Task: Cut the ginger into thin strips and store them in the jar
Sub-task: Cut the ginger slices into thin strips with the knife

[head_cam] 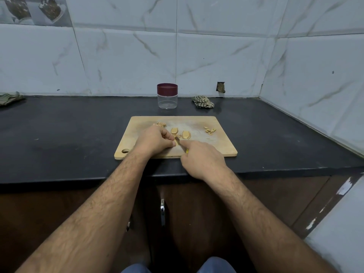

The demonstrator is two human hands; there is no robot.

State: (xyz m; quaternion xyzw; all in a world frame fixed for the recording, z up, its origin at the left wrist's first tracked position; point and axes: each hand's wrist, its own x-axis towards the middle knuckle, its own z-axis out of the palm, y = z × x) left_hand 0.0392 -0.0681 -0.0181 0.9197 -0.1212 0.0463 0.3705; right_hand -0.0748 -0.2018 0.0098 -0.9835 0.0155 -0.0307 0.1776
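Note:
A wooden cutting board (220,146) lies on the black counter. On it are two flat ginger slices (174,130) (186,134), a knobbly ginger piece (160,124) at the back left and small peel scraps (210,130) at the right. My left hand (152,140) pinches a ginger piece, mostly hidden under its fingers. My right hand (201,157) grips a small knife (177,142) with a yellow handle, index finger along the blade, which touches the board beside my left fingertips. A clear jar (167,99) with a maroon lid stands closed behind the board.
A crumpled checked cloth (202,102) lies at the back right of the jar, another cloth (9,98) at the far left. Tiled walls close the counter at the back and right. Cabinet doors with a metal handle (162,212) are below the counter edge.

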